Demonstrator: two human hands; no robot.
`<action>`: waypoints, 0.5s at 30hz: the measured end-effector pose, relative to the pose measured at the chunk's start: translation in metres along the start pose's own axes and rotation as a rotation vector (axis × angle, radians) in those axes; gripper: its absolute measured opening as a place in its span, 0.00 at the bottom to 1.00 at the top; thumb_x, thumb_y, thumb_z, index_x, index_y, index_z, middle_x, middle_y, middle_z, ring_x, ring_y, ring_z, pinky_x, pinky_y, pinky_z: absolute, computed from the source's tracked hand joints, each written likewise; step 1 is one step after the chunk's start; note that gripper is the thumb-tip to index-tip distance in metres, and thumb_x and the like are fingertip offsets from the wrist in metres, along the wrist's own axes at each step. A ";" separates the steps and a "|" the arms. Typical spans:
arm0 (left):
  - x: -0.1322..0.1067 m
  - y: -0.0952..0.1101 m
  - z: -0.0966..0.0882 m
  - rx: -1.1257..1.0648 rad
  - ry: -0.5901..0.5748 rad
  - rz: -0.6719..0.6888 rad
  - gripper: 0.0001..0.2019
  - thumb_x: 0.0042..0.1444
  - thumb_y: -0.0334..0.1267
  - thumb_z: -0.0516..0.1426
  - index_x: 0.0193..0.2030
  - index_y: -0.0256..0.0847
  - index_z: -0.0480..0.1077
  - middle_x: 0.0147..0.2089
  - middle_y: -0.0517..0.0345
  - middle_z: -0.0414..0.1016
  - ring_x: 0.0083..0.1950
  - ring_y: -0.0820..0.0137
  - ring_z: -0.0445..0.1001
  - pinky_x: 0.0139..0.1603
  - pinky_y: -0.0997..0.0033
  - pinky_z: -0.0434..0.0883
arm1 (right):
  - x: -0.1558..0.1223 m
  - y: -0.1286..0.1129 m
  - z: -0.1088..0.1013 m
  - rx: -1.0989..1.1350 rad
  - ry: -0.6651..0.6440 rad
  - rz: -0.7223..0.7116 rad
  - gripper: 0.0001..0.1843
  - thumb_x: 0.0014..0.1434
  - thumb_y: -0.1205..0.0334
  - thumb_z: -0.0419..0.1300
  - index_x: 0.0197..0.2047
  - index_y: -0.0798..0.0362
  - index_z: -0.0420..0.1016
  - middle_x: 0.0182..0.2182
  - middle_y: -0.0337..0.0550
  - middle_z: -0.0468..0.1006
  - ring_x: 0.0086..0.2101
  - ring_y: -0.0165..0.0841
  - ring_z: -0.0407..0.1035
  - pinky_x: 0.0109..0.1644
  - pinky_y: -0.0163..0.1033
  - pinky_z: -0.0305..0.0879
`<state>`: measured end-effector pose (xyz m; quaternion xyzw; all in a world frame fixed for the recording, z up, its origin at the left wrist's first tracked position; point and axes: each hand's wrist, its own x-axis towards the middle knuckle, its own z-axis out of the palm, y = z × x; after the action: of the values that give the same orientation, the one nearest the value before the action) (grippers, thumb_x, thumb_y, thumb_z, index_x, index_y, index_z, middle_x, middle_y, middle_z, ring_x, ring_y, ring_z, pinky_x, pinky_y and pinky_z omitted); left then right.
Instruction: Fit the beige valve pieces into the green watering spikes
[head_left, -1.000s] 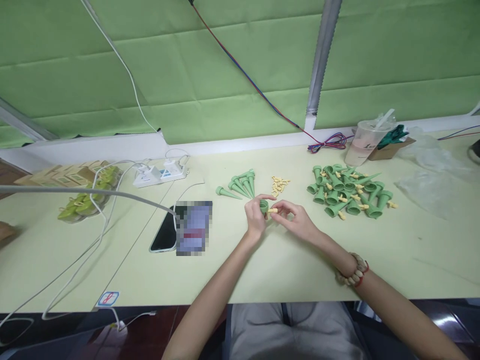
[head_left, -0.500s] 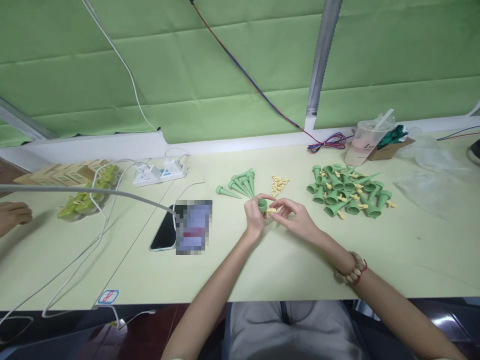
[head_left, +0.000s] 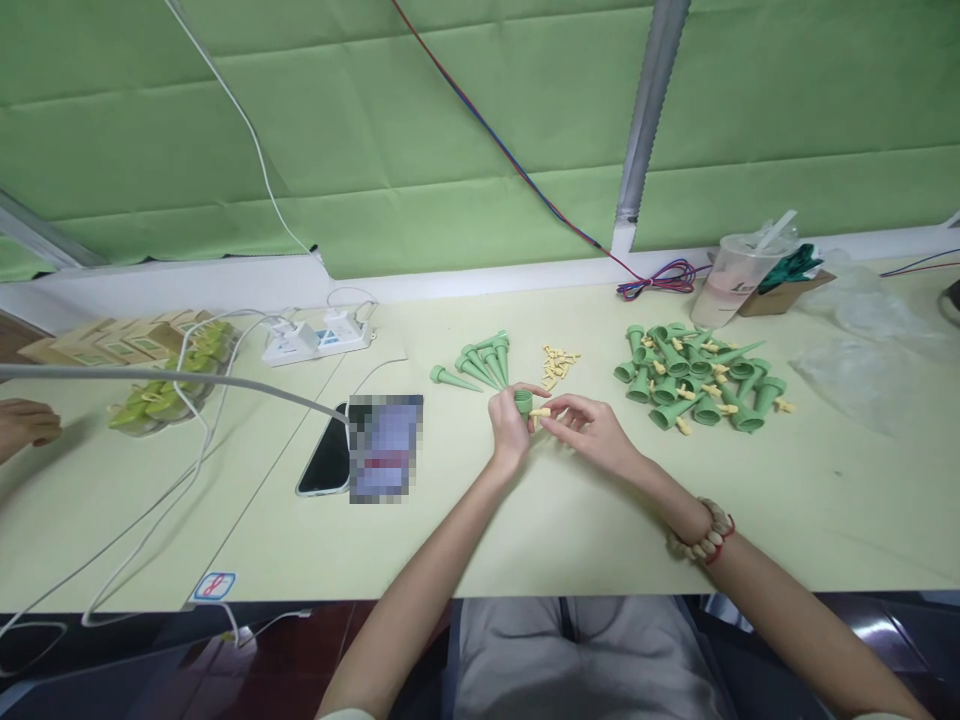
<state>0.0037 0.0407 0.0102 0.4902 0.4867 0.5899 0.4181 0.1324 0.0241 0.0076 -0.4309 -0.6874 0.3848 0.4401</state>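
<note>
My left hand (head_left: 510, 428) is closed around a green plastic watering spike (head_left: 523, 402), its open cup end facing up. A small yellow valve (head_left: 539, 412) sticks out from the right side of that spike. The thumb and fingertips of my right hand (head_left: 589, 428) pinch the valve's outer end. Beyond my left hand lie several green spikes (head_left: 489, 358) without yellow parts. A little pile of loose yellow valves (head_left: 559, 365) rests just past my fingers. To the right is a heap of green spikes (head_left: 694, 375), many fitted with yellow valves.
Phones (head_left: 324, 462), one blurred out, lie left of my arms beside white cables and a power strip (head_left: 319, 343). Yellow-green packs (head_left: 169, 390) and small boxes stand far left, near another person's hand (head_left: 28, 428). A drink cup (head_left: 727, 285) and plastic bags stand back right.
The yellow valve at the spike's side now shows more plainly, and my right fingers have shifted slightly around it. The whole view has moved a little; the piles look the same.
</note>
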 end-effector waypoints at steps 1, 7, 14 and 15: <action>0.000 0.001 0.000 0.006 -0.003 -0.001 0.19 0.51 0.39 0.42 0.23 0.38 0.72 0.11 0.63 0.54 0.13 0.75 0.53 0.16 0.75 0.50 | 0.000 -0.002 0.000 -0.004 0.024 -0.015 0.16 0.52 0.49 0.59 0.35 0.53 0.75 0.30 0.42 0.76 0.22 0.28 0.67 0.24 0.33 0.64; -0.008 -0.001 0.001 0.090 -0.093 0.069 0.16 0.50 0.38 0.46 0.26 0.38 0.73 0.13 0.63 0.59 0.16 0.75 0.57 0.19 0.75 0.53 | -0.002 -0.001 0.002 0.010 -0.042 0.028 0.23 0.58 0.47 0.51 0.22 0.54 0.71 0.15 0.36 0.66 0.18 0.28 0.62 0.23 0.33 0.60; -0.004 0.002 0.006 -0.005 -0.033 -0.121 0.21 0.53 0.41 0.42 0.22 0.37 0.72 0.10 0.62 0.56 0.13 0.75 0.55 0.17 0.75 0.52 | -0.001 0.002 -0.004 -0.090 -0.056 -0.007 0.21 0.62 0.48 0.46 0.28 0.53 0.69 0.19 0.36 0.69 0.20 0.27 0.63 0.25 0.33 0.59; -0.003 0.002 0.007 -0.005 -0.029 -0.143 0.22 0.53 0.41 0.41 0.22 0.37 0.72 0.10 0.62 0.55 0.13 0.75 0.54 0.17 0.75 0.52 | -0.001 0.001 -0.005 -0.127 -0.058 -0.024 0.18 0.62 0.49 0.47 0.31 0.52 0.69 0.21 0.36 0.70 0.20 0.27 0.62 0.25 0.33 0.59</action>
<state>0.0107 0.0385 0.0119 0.4615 0.5129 0.5526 0.4676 0.1376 0.0246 0.0077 -0.4382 -0.7282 0.3474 0.3962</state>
